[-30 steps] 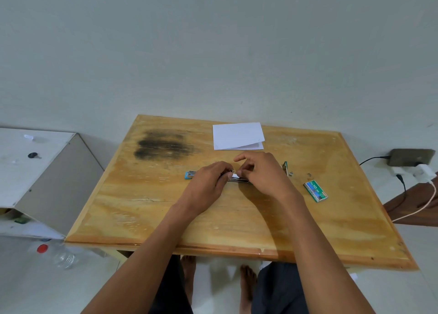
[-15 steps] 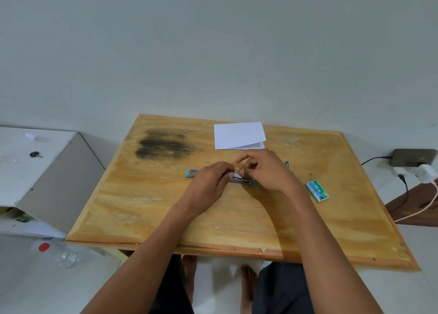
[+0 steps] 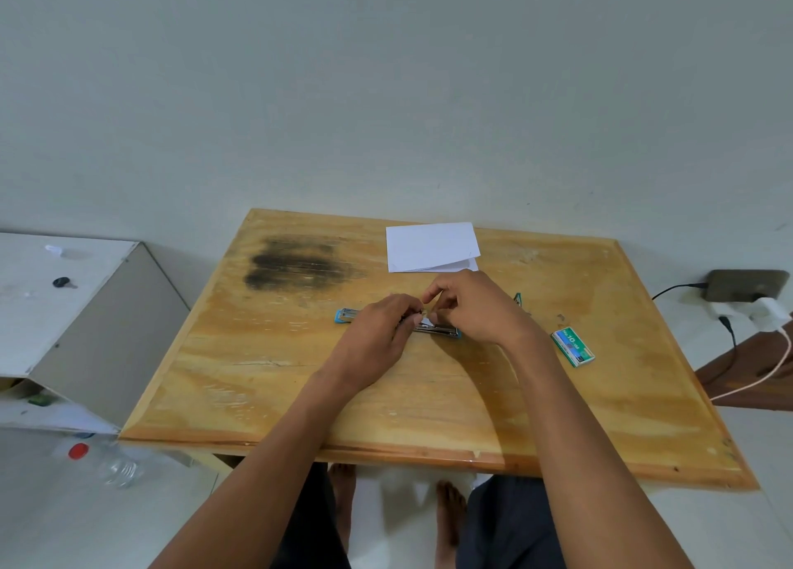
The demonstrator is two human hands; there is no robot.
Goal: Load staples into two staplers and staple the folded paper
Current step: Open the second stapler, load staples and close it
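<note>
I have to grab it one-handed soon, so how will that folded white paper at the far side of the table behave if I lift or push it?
The folded paper looks thin, so it is probably very light and floppy at a corner. Its layers splay at the near edge, so they may shift. Flat on the table, it should slide.

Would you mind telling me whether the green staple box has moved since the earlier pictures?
No. Judged against the table's right edge, the green staple box lies in the same spot, at the same slant.
</note>
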